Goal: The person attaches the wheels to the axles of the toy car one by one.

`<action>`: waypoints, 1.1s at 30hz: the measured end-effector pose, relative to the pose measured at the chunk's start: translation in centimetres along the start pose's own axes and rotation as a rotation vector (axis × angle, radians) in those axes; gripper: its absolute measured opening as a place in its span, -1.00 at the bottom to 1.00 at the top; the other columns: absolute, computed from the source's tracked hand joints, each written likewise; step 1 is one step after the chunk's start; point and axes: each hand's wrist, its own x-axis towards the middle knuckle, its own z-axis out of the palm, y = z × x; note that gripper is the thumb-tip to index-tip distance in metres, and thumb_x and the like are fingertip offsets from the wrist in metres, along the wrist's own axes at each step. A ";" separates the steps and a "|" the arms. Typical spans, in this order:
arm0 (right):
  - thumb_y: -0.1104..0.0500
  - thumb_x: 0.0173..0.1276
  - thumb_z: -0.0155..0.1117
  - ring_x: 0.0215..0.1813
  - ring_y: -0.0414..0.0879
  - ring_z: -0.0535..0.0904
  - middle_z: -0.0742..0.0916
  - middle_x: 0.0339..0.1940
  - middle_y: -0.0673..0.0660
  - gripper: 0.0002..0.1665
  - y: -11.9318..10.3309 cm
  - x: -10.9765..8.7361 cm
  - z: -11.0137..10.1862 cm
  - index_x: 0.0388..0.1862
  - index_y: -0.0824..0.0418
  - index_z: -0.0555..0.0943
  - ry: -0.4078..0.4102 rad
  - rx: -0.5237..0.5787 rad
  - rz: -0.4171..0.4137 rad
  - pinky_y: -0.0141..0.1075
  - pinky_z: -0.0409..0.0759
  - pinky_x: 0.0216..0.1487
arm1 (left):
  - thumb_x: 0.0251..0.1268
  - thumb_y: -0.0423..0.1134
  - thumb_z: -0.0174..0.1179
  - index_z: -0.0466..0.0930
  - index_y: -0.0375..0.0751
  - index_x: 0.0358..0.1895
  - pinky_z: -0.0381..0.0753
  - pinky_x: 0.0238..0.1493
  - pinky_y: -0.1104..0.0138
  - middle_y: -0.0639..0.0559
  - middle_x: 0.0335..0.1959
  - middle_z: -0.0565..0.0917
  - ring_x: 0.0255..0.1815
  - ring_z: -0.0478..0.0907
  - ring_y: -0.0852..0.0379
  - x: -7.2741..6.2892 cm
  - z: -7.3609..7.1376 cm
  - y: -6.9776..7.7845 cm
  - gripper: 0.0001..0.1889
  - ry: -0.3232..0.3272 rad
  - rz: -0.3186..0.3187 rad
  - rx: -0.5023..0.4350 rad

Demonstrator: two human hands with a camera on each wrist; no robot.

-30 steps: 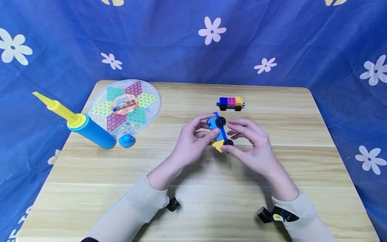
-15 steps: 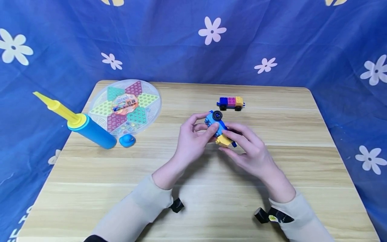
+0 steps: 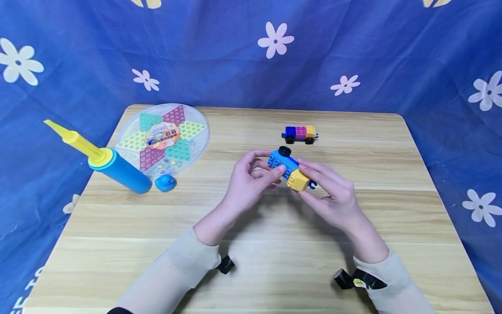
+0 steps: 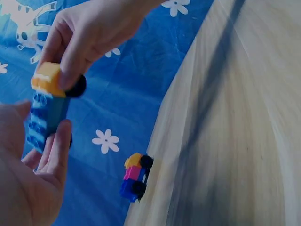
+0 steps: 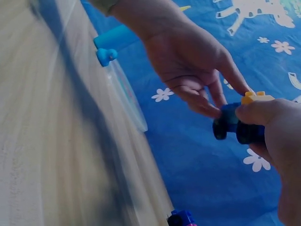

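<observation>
Between the two hands, over the middle of the table, is a toy block car (image 3: 283, 163) with a light-blue studded body, a yellow end block and black wheels. The left hand (image 3: 249, 181) grips its blue end, thumb on the near side and fingers behind. At the yellow block (image 3: 299, 180), the right hand (image 3: 333, 194) pinches with thumb and fingers; a dark-blue hook sticks out there. In the left wrist view the studs (image 4: 36, 125) face the left palm. Black wheels (image 5: 220, 129) show along the lower side in the right wrist view.
Behind the hands stands a second block car (image 3: 300, 133) in blue, pink and yellow. On the left are a round star-patterned checkers board (image 3: 201, 150), a blue-and-yellow hand pump (image 3: 121, 170) and a small blue rubber duck (image 3: 165, 182). A blue flowered cloth (image 3: 219, 56) hangs behind the table.
The car has turned from wheels toward the camera to studs more upward, its yellow end swinging right. The right hand has shifted from the wheel side onto the yellow block.
</observation>
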 end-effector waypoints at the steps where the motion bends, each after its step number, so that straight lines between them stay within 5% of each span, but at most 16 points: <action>1: 0.11 0.52 0.43 0.20 0.22 0.71 0.73 0.21 0.37 -0.52 0.0 0.1 -0.1 0.16 0.51 0.69 0.012 0.027 0.021 -0.17 0.67 0.26 | 0.28 -0.30 0.53 0.53 -0.27 0.29 0.83 -0.23 0.03 -0.21 -0.15 0.69 -0.27 0.76 -0.18 0.0 -0.3 -0.1 -0.45 -0.004 0.020 0.035; 4: 0.12 0.45 0.51 0.27 0.19 0.68 0.71 0.21 0.43 -0.46 0.2 0.1 -0.6 0.16 0.56 0.67 0.028 0.151 0.093 -0.12 0.65 0.27 | 0.11 -0.27 0.65 0.50 -0.15 0.35 0.81 -0.18 0.12 -0.07 0.07 0.61 -0.09 0.70 -0.08 0.1 -1.0 -0.2 -0.28 -0.026 0.086 0.147; 9: 0.58 0.15 0.56 0.33 0.25 0.63 0.66 0.25 0.52 -0.40 0.3 0.1 -1.1 0.20 0.61 0.62 0.016 0.372 0.201 -0.07 0.63 0.27 | 0.02 -0.26 0.71 0.38 0.08 0.55 0.76 0.05 0.14 0.16 0.45 0.44 0.35 0.52 0.09 0.8 -2.1 -0.4 -0.03 -0.160 0.226 0.267; 14: 0.82 -0.04 0.43 0.34 0.24 0.61 0.64 0.28 0.51 -0.21 0.6 -0.1 -1.4 0.27 0.62 0.58 -0.009 0.486 0.287 -0.08 0.68 0.21 | 0.12 -0.29 0.65 0.43 -0.06 0.55 0.66 0.24 0.13 0.10 0.47 0.53 0.44 0.47 0.11 1.5 -2.7 -0.4 -0.11 -0.275 0.341 0.347; 20: 0.79 0.09 0.39 0.37 0.26 0.58 0.62 0.32 0.50 -0.24 1.1 -0.6 -1.8 0.34 0.60 0.52 -0.063 0.557 0.361 -0.07 0.64 0.26 | 0.13 -0.28 0.65 0.63 -0.11 0.36 0.62 0.29 0.14 0.08 0.29 0.68 0.27 0.61 0.12 1.5 -2.9 -0.4 -0.33 -0.293 0.339 0.387; 25: 0.70 0.15 0.44 0.33 0.21 0.62 0.66 0.33 0.38 -0.26 2.2 -1.2 -2.3 0.35 0.47 0.58 -0.150 0.467 0.396 -0.11 0.65 0.27 | 0.06 -0.20 0.70 0.70 -0.11 0.27 0.65 0.27 0.11 0.10 0.23 0.70 0.26 0.61 0.14 1.9 -3.1 -0.7 -0.36 -0.307 0.353 0.445; 33: 0.60 0.14 0.56 0.32 0.01 0.64 0.68 0.34 0.27 -0.24 5.1 -2.0 -2.6 0.36 0.39 0.62 -0.209 0.372 0.505 -0.18 0.63 0.29 | 0.00 -0.12 0.73 0.72 -0.15 0.25 0.65 0.25 0.22 0.13 0.15 0.75 0.11 0.70 0.16 3.6 -2.6 -2.3 -0.32 -0.276 0.228 0.551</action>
